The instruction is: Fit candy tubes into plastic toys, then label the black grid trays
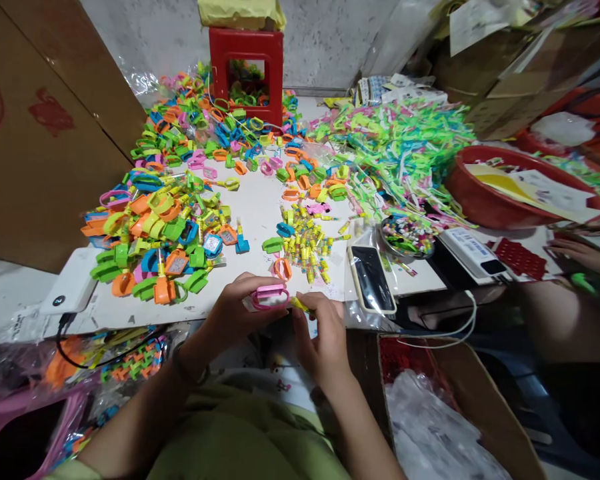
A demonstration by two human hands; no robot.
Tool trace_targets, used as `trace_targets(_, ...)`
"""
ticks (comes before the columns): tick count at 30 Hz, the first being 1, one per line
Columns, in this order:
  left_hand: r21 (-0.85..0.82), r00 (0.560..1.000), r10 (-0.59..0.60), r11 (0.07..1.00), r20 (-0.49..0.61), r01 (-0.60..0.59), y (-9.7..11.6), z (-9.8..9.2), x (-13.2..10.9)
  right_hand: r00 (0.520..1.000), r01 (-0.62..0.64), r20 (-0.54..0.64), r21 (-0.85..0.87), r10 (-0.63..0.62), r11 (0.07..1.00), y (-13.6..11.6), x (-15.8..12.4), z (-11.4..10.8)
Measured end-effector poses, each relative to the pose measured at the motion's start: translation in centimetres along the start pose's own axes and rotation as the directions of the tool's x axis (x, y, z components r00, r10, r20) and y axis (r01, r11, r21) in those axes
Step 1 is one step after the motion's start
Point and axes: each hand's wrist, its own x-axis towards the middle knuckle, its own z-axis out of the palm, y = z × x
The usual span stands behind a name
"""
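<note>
Red stool [245,44] is standing on white table [247,200]. Grey speckled wall [330,43] is rising behind stool. Brown carton [40,153] is standing left of stool, more cartons [530,83] sitting right. Pink plastic frame [25,403] is sitting lower, left of stool. Dull light is hitting wall.

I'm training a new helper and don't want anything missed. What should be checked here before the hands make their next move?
1. Pink band held: ok, in the fingers of the left hand.
2. Yellow tube held: ok, pinched in the fingers of the right hand.
3. Tube joined to band: cannot tell; they are close together, but contact is unclear.
4. More tubes nearby: ok, a yellow heap lies just beyond the hands.
5. Space just beyond the band free: not ok, an orange band lies there.
6. Phone clear of the hands: ok, it lies to the right of them.
</note>
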Motion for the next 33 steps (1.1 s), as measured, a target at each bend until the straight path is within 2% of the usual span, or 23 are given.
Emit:
trace_targets(3, -0.010, 0.998, -0.055, 0.998, 0.006, 0.055, -0.2, 0.1, -0.1, 0.993, 0.037, 0.116, -0.150, -0.019, 0.988, 0.1, 0.2, -0.1)
trace_targets(6, -0.066, 0.984, -0.171, 0.982, 0.055, 0.175, -0.9, 0.5, -0.4, 0.979, 0.105, 0.193, -0.238, -0.059, 0.966, 0.4, 0.2, -0.1)
trace_targets(8, -0.101, 0.953, -0.267, 0.954, 0.144, 0.283, -1.6, 0.6, -0.6, 0.967, 0.153, 0.235, -0.230, -0.098, 0.961, 0.5, -0.1, 0.2)
trace_targets(10, -0.098, 0.904, -0.344, 0.921, 0.255, 0.378, -2.3, 0.4, -0.9, 0.954, 0.183, 0.271, -0.195, -0.127, 0.964, 0.5, -0.4, 0.9)
trace_targets(12, -0.058, 0.863, -0.375, 0.907, 0.338, 0.417, -2.7, -0.2, -1.1, 0.942, 0.169, 0.315, -0.161, -0.111, 0.972, 0.6, -0.5, 1.7)
trace_targets(13, -0.029, 0.859, -0.375, 0.912, 0.350, 0.410, -2.8, -0.7, -1.2, 0.934, 0.144, 0.347, -0.148, -0.085, 0.978, 0.7, -0.3, 2.0)
trace_targets(14, 0.006, 0.867, -0.372, 0.920, 0.331, 0.392, -2.8, -1.4, -1.1, 0.923, 0.114, 0.381, -0.133, -0.055, 0.984, 1.1, 0.0, 2.2)
trace_targets(16, 0.101, 0.905, -0.369, 0.929, 0.211, 0.356, -2.5, -3.2, -0.6, 0.919, 0.039, 0.395, -0.135, 0.018, 0.990, 2.3, 0.9, 2.4)
trace_targets(19, 0.297, 0.945, -0.319, 0.898, -0.065, 0.324, -1.9, -7.3, 1.5, 0.951, -0.086, 0.262, -0.296, 0.167, 0.951, 5.1, 2.6, 2.0)
trace_targets(20, 0.371, 0.950, -0.268, 0.876, -0.160, 0.309, -1.8, -8.8, 2.5, 0.950, -0.114, 0.235, -0.359, 0.207, 0.926, 6.0, 2.9, 1.8)
trace_targets(22, 0.522, 0.939, -0.109, 0.807, -0.328, 0.276, -1.6, -11.7, 4.5, 0.930, -0.110, 0.275, -0.423, 0.243, 0.900, 7.4, 3.3, 1.7)
trace_targets(23, 0.589, 0.923, -0.025, 0.764, -0.383, 0.265, -1.6, -12.8, 5.4, 0.916, -0.087, 0.322, -0.425, 0.240, 0.901, 7.8, 3.3, 1.7)
trace_targets(25, 0.685, 0.907, 0.105, 0.692, -0.407, 0.228, -1.7, -13.5, 6.6, 0.896, -0.047, 0.383, -0.419, 0.223, 0.907, 7.9, 3.1, 1.8)
trace_targets(27, 0.728, 0.930, 0.173, 0.674, -0.323, 0.128, -2.0, -11.9, 6.9, 0.899, -0.038, 0.381, -0.428, 0.218, 0.903, 7.6, 2.8, 2.1)
trace_targets(28, 0.726, 0.955, 0.182, 0.686, -0.233, 0.047, -2.3, -10.4, 6.7, 0.903, -0.045, 0.369, -0.426, 0.219, 0.904, 7.4, 2.6, 2.2)
trace_targets(30, 0.658, 0.985, 0.170, 0.739, 0.024, -0.144, -3.2, -6.2, 6.2, 0.914, -0.066, 0.344, -0.395, 0.214, 0.916, 7.1, 2.4, 2.4)
trace_targets(31, 0.597, 0.972, 0.142, 0.770, 0.187, -0.227, -3.8, -3.9, 5.8, 0.923, -0.076, 0.324, -0.372, 0.207, 0.925, 7.0, 2.4, 2.5)
trace_targets(33, 0.490, 0.932, 0.137, 0.819, 0.335, -0.297, -5.2, 0.2, 5.5, 0.952, -0.092, 0.246, -0.331, 0.180, 0.939, 6.9, 2.2, 2.4)
